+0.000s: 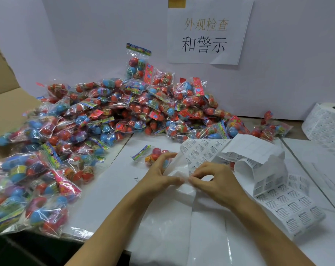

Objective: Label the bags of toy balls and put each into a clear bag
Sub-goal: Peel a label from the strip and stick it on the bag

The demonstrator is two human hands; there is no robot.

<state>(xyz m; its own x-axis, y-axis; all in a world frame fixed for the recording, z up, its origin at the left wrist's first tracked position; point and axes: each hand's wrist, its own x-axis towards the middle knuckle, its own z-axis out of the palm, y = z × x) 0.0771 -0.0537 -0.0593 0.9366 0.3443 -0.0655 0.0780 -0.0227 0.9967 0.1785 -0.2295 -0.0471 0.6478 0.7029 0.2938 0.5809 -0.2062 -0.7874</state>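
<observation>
A heap of ball bags (124, 112) is piled behind and left of the label sheet (239, 164). A label roll (324, 123) is set far right; one single bag (153, 153) lies just left of the sheet.

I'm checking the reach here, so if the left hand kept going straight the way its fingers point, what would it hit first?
Probably the lone bag of balls just beyond the left hand; its fingertips already seem to touch it, though depth is unclear.

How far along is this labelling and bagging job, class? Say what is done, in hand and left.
Done: no finished pack can be picked out. In hand: the left hand and right hand pinch the label strip, one bag of balls lying beside them. Left: the big pile of bags, seemingly nearly everything.
</observation>
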